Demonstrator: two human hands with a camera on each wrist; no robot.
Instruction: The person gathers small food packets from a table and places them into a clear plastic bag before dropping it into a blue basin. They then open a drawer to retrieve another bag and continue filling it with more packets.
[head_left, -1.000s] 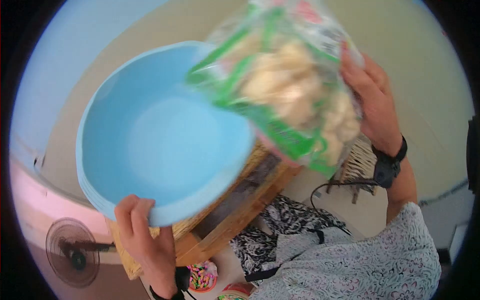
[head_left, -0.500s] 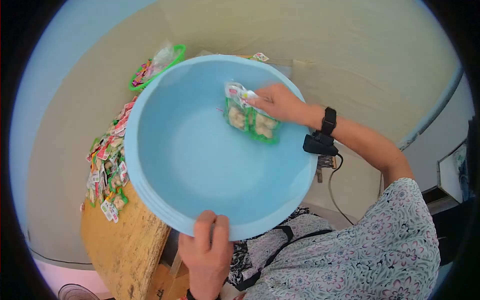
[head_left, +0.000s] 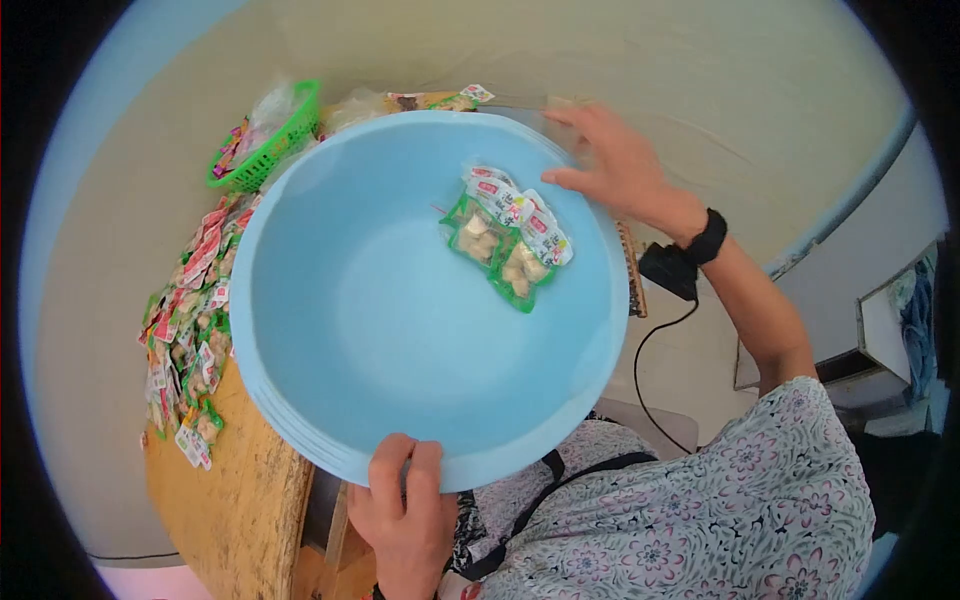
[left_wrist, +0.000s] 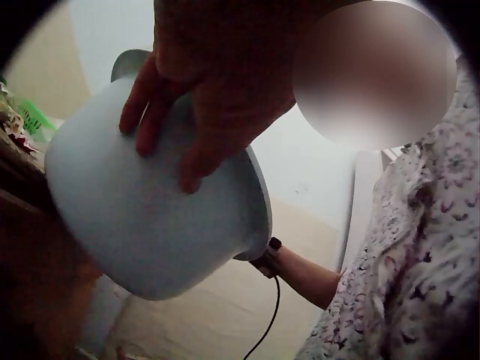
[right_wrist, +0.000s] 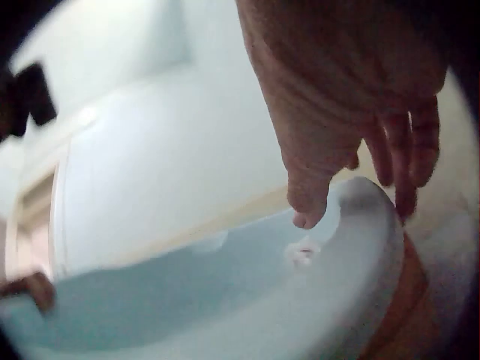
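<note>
A large light-blue plastic basin (head_left: 400, 330) fills the middle of the head view, its mouth facing up. Its near rim is in the grip of my left hand (head_left: 405, 515), and in the left wrist view several fingers (left_wrist: 150, 124) lie along the outer wall. Inside the basin, toward the right, lie snack packets (head_left: 505, 235) with green edges, white printed tops and pale lumpy pieces. At the far right rim my right hand (head_left: 630, 170) has its fingers spread and holds nothing. The right wrist view shows its thumb over the inner side and the other fingers beyond the rim.
A wooden table (head_left: 220, 480) lies at the left, with a heap of similar packets (head_left: 190, 330) on it. Behind that stands a green basket (head_left: 265, 150) with wrapped items and a clear bag. A black cable (head_left: 640, 370) hangs from the right wrist camera.
The right hand has brought a packet into the basin, let it go and drawn back to the right rim. The left hand still holds the near rim; the view has shifted.
</note>
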